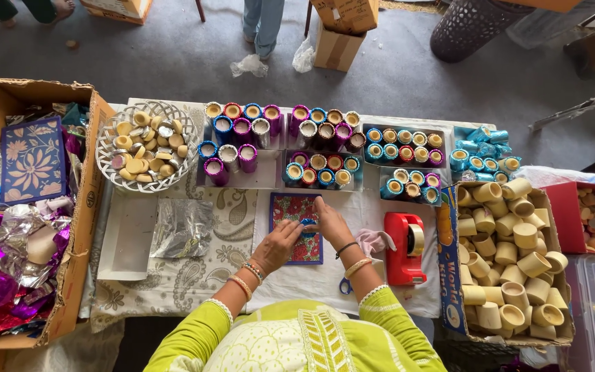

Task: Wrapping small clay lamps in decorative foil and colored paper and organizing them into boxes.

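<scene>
Both hands meet over a small red floral card lying on the white cloth. My left hand and my right hand pinch a small blue foil-wrapped piece between their fingertips, just above the card. Bangles ring both wrists, and green sleeves cover the forearms. Behind the card stand trays of foil-wrapped candle cups in blue, purple, red and silver.
A red tape dispenser stands right of the hands, blue scissors near it. A white basket of round discs and a foil sheet lie left. Cardboard boxes hold cream cups right and crumpled foil left.
</scene>
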